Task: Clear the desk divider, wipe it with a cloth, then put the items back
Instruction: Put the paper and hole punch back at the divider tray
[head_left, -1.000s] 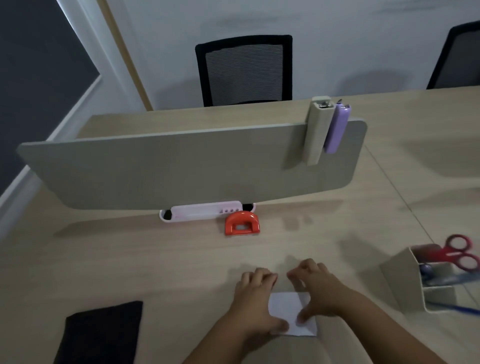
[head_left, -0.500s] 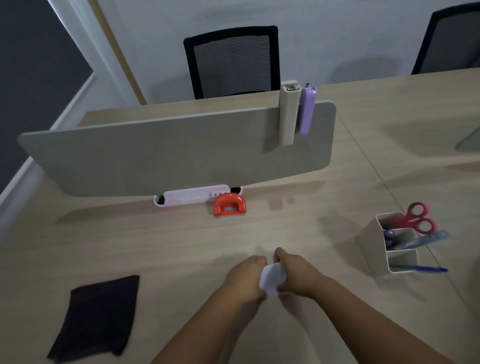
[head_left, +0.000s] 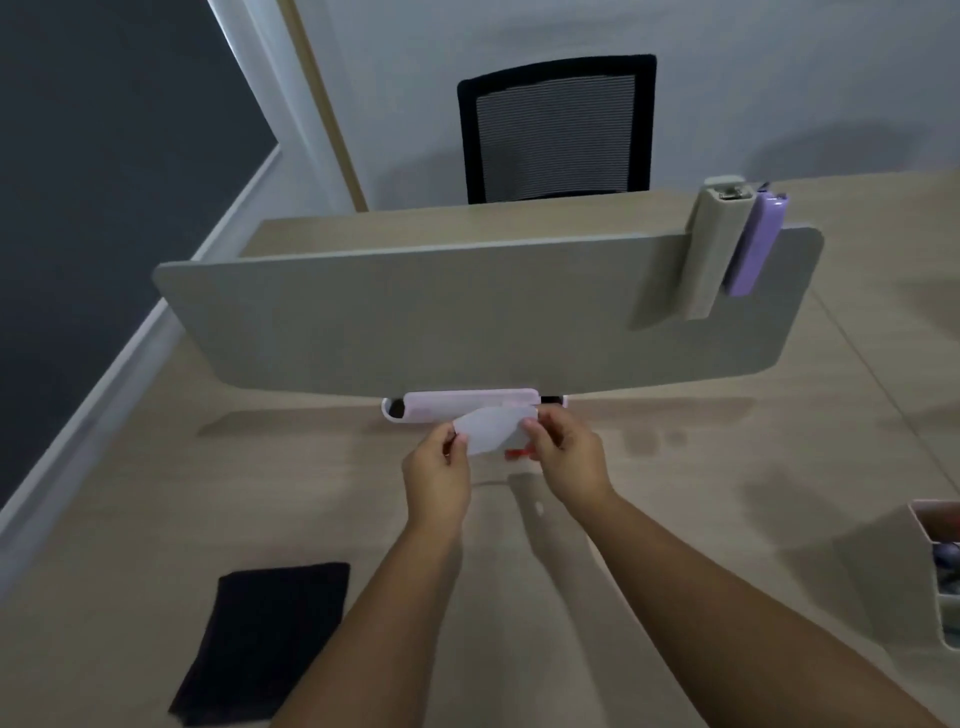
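Two bare hands hold a small white sheet of paper (head_left: 496, 430) up in the air between them, the left hand (head_left: 435, 475) pinching its left edge and the right hand (head_left: 570, 460) pinching its right edge, both closed on the sheet. A second ago that paper lay flat on the pale wooden desk (head_left: 156, 519) near its front edge with the hands pressing on it; now it is lifted and carried forward, near the foot of the grey upright desk divider (head_left: 467, 317). It hangs just in front of the pale pink and white tray (head_left: 441, 408) that sits under the divider's lower edge, and it hides most of the small red magnet-shaped object (head_left: 517, 454), of which only a sliver shows.

The move suggests the paper is being taken back to the divider, so the put-back stage seems to be under way, though the divider's cleanliness cannot be judged. A beige clip-on holder (head_left: 714, 249) with a lilac case (head_left: 753, 244) beside it hangs over the divider's top edge near its right end. The black folded cloth (head_left: 265, 639) lies flat toward the desk's front left, well apart from the hands. A beige desk organiser (head_left: 930, 571) stands at the right edge, cut off by the frame.
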